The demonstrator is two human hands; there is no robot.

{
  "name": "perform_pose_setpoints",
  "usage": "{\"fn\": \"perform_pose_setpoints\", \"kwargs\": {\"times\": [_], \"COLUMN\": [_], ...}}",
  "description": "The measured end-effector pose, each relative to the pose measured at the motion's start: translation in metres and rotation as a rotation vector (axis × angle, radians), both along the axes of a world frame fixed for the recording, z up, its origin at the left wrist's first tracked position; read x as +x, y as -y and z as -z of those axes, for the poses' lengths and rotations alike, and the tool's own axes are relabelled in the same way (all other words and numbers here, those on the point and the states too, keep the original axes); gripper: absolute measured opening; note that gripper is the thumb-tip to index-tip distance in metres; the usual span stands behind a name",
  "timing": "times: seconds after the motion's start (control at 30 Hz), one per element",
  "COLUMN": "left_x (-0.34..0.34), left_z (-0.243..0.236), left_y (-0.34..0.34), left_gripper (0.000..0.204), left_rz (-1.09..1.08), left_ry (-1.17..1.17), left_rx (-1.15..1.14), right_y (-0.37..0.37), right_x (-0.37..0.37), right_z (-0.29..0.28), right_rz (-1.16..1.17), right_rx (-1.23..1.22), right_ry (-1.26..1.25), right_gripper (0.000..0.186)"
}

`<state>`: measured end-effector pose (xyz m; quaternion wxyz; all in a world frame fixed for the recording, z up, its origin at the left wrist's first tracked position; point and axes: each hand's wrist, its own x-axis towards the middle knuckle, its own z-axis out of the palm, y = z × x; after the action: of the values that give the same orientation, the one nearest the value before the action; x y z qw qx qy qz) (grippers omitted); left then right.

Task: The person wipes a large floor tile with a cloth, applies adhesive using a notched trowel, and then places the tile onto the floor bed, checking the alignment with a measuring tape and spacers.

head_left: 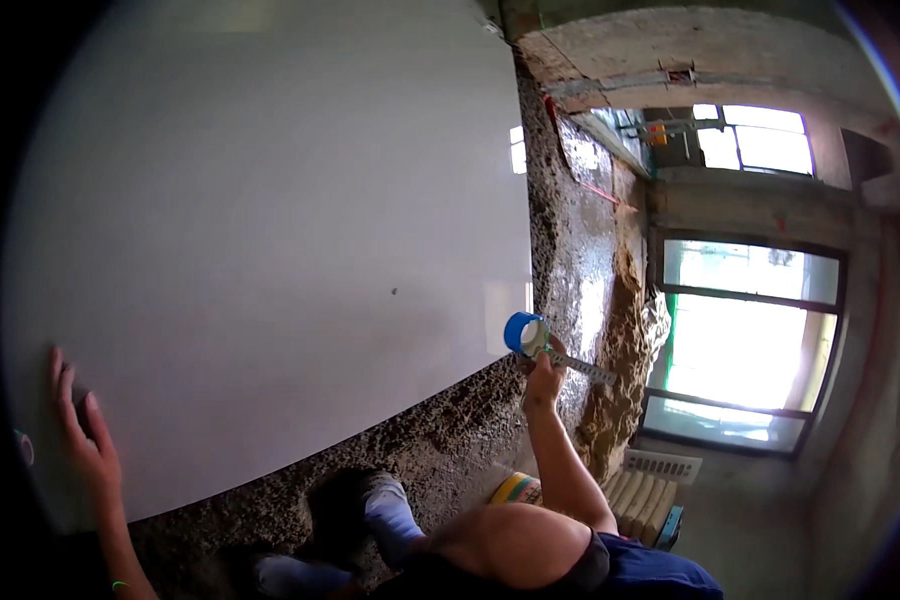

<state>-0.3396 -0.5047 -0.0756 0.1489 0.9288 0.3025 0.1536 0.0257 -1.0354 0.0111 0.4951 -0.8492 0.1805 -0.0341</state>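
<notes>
A large, smooth, glossy grey slab (290, 250) fills the left and middle of the view. At its left side my left hand (85, 430) lies on the surface, fingers stretched out and thumb apart. My right hand (543, 380) is beyond the slab's right corner, its fingers closed round a blue roll of tape (517, 332) with a pale core. A pale strip with dark marks (585, 370) sticks out from the same hand to the right; what kind of strip it is, I cannot tell. A small dark spot (394, 291) shows on the slab.
Rough, dark wet ground (440, 430) borders the slab, with my legs and feet at the bottom. A colourful bucket (517, 489) and stacked beige packs (642, 503) stand near my right arm. A rubble heap (625, 345) lies below the bright window (740, 345). A round object (24, 449) shows at far left.
</notes>
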Motion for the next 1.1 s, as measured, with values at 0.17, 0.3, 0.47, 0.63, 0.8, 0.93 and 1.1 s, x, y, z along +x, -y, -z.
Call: {"fn": "perform_pose_setpoints", "kwargs": {"times": [0.17,0.3,0.47,0.63,0.8,0.93,1.1], "left_x": [0.001,0.003,0.004,0.009,0.027,0.014,0.034], "left_z": [0.01,0.008,0.004,-0.011,-0.02,-0.031,-0.021], "left_y": [-0.015,-0.013,-0.004,-0.001,0.008,0.002,-0.003], "left_gripper": [0.037,0.037,0.036,0.039,0.042,0.043,0.066], "left_rz": [0.108,0.137,0.025,0.01,0.024,0.049,0.069], "left_ry": [-0.048,-0.073,-0.133,-0.144,-0.133,-0.095,-0.158], "left_rx": [0.126,0.16,0.131,0.139,-0.007,0.006,0.131], "right_y": [0.072,0.077,0.046,-0.083,-0.152,-0.141,-0.063], "right_x": [0.043,0.037,-0.03,-0.094,-0.126,0.02,0.235], "right_z": [0.044,0.054,0.05,0.028,0.054,0.1,0.033], "right_rz": [0.102,0.158,0.102,-1.223,-2.044,-1.772,-0.171], "right_rx": [0.038,0.077,0.057,-0.606,-0.429,-1.165,-1.024], "right_ry": [-0.032,-0.114,-0.179,0.137,0.086,0.254,0.286], "right_gripper": [0.045,0.049,0.036,0.054,0.077,0.066,0.064]}}
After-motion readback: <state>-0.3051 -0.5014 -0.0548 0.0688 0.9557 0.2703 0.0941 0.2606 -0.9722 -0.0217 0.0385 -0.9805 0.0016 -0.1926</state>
